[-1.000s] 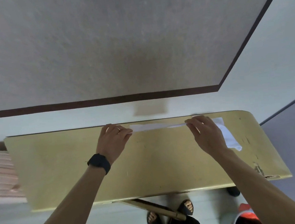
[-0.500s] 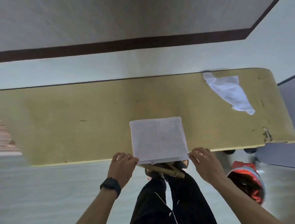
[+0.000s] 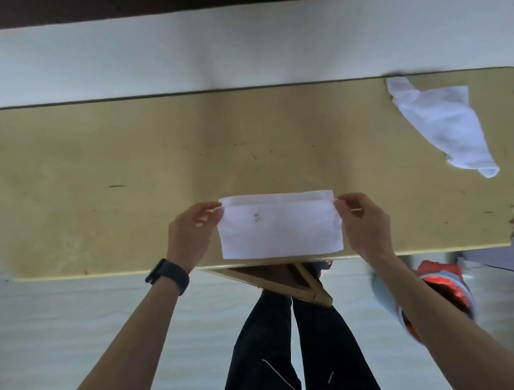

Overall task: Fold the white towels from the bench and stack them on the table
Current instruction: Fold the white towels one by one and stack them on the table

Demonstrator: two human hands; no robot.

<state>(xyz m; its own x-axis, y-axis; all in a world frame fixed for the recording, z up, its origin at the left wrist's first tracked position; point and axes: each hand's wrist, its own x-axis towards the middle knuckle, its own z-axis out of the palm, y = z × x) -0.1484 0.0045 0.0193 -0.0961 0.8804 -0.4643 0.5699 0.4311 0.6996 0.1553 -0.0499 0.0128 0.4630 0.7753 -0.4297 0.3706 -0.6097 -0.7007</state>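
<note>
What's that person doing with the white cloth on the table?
A person is folding a white towel at the near edge of the yellow table. The left hand pinches its left corner and the right hand pinches its right corner. The top layer is laid almost up to the far edge, so a thin strip of the layer beneath shows. A second towel lies crumpled at the far right of the table, not yet folded.
</note>
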